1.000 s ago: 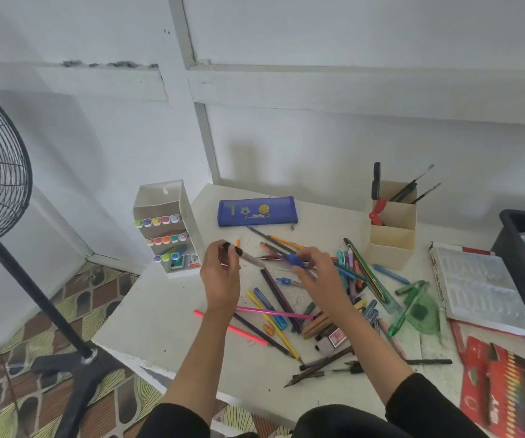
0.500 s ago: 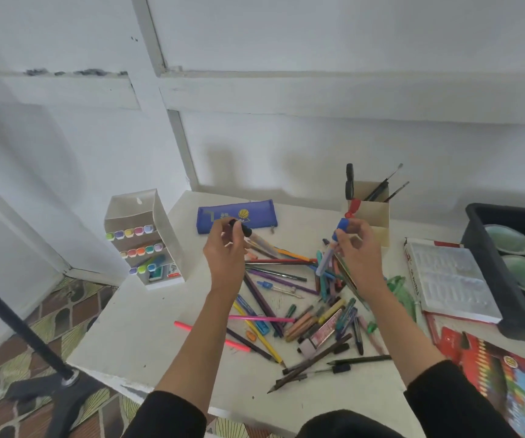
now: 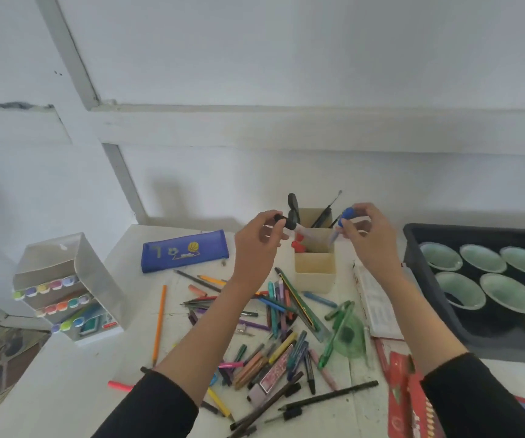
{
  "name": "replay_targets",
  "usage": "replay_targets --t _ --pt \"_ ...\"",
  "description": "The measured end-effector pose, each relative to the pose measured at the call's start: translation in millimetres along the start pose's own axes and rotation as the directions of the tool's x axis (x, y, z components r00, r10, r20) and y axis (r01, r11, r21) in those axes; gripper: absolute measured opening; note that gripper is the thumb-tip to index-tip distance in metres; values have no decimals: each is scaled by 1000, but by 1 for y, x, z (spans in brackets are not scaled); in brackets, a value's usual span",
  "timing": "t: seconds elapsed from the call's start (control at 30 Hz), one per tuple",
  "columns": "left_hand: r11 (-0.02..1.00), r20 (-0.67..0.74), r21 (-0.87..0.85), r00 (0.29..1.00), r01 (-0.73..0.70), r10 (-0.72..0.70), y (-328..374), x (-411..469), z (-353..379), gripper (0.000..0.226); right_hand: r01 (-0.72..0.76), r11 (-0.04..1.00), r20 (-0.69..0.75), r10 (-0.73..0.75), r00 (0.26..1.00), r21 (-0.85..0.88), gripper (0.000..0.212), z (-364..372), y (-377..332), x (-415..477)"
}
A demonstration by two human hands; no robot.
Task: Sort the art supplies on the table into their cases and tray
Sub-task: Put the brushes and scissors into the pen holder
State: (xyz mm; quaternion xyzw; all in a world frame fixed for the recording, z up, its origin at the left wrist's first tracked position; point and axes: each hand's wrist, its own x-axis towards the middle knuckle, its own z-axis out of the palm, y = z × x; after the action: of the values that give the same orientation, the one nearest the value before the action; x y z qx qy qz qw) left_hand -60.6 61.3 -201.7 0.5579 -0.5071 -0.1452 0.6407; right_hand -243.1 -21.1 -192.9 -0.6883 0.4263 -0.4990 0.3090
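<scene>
Cream holder [image 3: 315, 273], crowded with brushes [image 3: 326, 213], stands just under both hands, the left hand [image 3: 255, 241] pinching a black-capped pen [image 3: 286, 223] and the right hand [image 3: 368, 235] a blue-capped pen [image 3: 345, 216], so either pen may catch the rim, tip the holder or fall into the pile [image 3: 274, 311] on the tabletop [image 3: 97, 374]
</scene>
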Motion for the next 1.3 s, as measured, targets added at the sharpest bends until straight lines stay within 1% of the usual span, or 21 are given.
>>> replay_targets --t 0.07,0.2,0.3,0.37,0.43,0.47,0.57,0.67,0.73,0.8,0.9,0.97,1.0,1.03,1.07,1.13,1.17,1.2,1.23,1.3 --pt "996 52 72 998 -45 42 -3 8 17 11 17 998 36 -15 999 -60 20 0 5 8" --pt "971 144 223 988 -88 56 -21 17 43 13 -13 993 95 24 995 -116 14 8 16 19" --pt "924 205 369 978 -98 21 -30 17 52 18 -38 985 98 55 994 -168 11 20 27 21" --pt "868 238 486 971 -98 -24 -32 15 54 19 -21 958 150 66 987 -286 13 32 38 20" --pt "814 247 573 967 -96 -60 -30 15 55 22 44 892 237 72 969 -450 16 45 46 17" --pt "783 238 615 968 -87 -79 -29 16 55 25 66 868 269 80 960 -493 18 50 49 15" --pt "701 200 712 966 -31 -161 -29 24 51 32 71 875 282 77 956 -479 17 63 49 10" --pt "644 199 765 956 -15 -215 -35 30 43 36 24 904 280 107 954 -427 21 65 48 10" --pt "645 212 764 950 -15 -229 -39 30 37 38 -1 925 316 131 940 -380 27 63 50 7" --pt "700 239 713 947 -21 -215 -43 26 32 43 14 946 341 104 934 -325 30 57 54 -1" --pt "777 256 628 954 -44 -153 -43 13 23 47 100 944 261 -16 965 -314 29 48 58 -23" --pt "797 239 601 964 -51 -119 -47 5 14 40 124 949 202 -66 977 -291 25 44 59 -45" --pt "808 220 587 969 -38 -114 -49 0 8 35 139 950 203 -83 976 -278 21 42 59 -57" --pt "822 200 570 973 -21 -114 -52 -4 2 29 156 952 241 -92 966 -263 15 42 60 -69" --pt "835 184 551 976 -3 -118 -55 -10 -5 25 173 953 318 -89 944 -248 11 42 60 -81" --pt "858 152 512 979 37 -133 -61 -26 -20 18 217 952 507 -81 858 -214 6 46 61 -104" --pt "871 130 487 981 63 -143 -63 -36 -28 17 235 951 576 -80 813 -199 6 49 63 -115" --pt "882 102 463 983 87 -151 -65 -48 -36 18 247 950 618 -80 782 -189 7 52 65 -125" --pt "887 74 448 985 107 -156 -68 -61 -44 21 254 950 636 -84 767 -180 8 55 66 -132" --pt "871 15 471 986 138 -164 -76 -91 -61 25 275 947 653 -103 751 -167 8 60 65 -147"
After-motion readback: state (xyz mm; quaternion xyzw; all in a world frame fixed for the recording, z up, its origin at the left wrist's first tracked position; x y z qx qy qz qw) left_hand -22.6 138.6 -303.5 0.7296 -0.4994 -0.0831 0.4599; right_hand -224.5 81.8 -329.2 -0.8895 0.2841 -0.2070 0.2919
